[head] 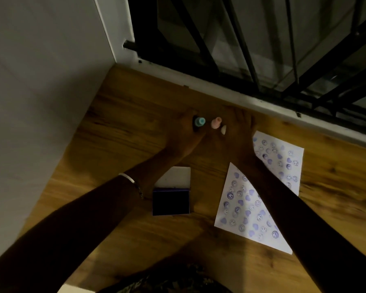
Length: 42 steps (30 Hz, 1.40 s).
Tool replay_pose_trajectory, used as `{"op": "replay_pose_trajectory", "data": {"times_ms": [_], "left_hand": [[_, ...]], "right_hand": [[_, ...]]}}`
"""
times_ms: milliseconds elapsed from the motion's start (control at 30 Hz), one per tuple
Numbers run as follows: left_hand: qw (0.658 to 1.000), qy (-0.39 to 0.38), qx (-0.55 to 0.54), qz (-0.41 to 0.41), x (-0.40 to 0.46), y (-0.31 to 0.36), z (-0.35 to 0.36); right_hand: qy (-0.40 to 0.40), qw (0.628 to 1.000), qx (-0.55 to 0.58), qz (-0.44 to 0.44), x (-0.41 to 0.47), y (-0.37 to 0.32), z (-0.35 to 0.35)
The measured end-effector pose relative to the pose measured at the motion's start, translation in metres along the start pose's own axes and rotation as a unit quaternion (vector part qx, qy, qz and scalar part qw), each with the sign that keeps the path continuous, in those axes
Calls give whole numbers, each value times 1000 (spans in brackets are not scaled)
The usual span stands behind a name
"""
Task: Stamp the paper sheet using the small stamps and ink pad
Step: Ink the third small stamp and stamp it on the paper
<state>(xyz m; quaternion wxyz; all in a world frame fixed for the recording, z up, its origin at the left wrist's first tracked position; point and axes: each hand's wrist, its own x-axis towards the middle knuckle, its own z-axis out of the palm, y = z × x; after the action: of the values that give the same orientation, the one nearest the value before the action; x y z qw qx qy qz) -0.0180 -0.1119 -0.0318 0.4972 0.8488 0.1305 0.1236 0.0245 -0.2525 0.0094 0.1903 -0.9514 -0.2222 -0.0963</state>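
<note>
A white paper sheet (244, 210) covered in purple smiley and heart prints lies on the right of the wooden table; my right forearm crosses it. The open ink pad (170, 201) with its dark blue pad and raised white lid (175, 176) sits in the middle. Both hands reach to the far side. My left hand (185, 134) curls around an upright teal stamp (200, 121). A pink stamp (216, 123) stands between the hands. A small white stamp (223, 130) lies against my right hand (240, 129), which rests on the table with its fingers spread.
A grey wall (40, 102) borders the table on the left. A white sill (220, 87) and black window bars (251, 49) run along the far edge. Bare wood (118, 127) lies left of the stamps. Patterned fabric (167, 282) shows at the near edge.
</note>
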Motion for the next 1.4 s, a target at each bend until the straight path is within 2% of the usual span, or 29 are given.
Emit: {"op": "replay_pose_trajectory", "data": {"times_ms": [100, 333, 433, 567, 733, 800, 867, 967, 1033, 1100, 1233, 1400], "left_hand": [[1000, -2, -24, 0, -19, 6, -7], [999, -9, -17, 40, -79, 20, -25], [997, -22, -55, 49, -106, 26, -34], [998, -46, -30, 27, -131, 24, -42], [997, -76, -18, 20, -155, 19, -56], [996, -73, -47, -20, -163, 13, -64], [991, -34, -85, -95, -167, 5, -73], [959, 49, -185, -211, -171, -7, -84], [947, 67, -217, -228, -175, -10, -88], [955, 73, -191, -214, -181, -12, -89], [986, 52, -57, -145, -198, -22, -85], [994, 0, 50, -95, -210, -30, -74]], "right_hand": [[25, 998, 43, -33, -21, -21, -15], [-67, 986, 146, -43, -72, -50, -29], [-81, 986, 145, -29, -90, -57, -34], [-97, 983, 151, -24, -110, -67, -40], [-128, 976, 164, -62, -135, -79, -51], [-116, 976, 166, -80, -142, -79, -55], [-109, 980, 151, -75, -149, -77, -56], [-129, 984, 109, -62, -164, -74, -51], [-151, 983, 80, -64, -175, -78, -46], [-162, 982, 53, -83, -182, -84, -38], [-165, 977, -16, -137, -180, -93, -18], [-171, 971, -44, -159, -175, -96, -4]]}}
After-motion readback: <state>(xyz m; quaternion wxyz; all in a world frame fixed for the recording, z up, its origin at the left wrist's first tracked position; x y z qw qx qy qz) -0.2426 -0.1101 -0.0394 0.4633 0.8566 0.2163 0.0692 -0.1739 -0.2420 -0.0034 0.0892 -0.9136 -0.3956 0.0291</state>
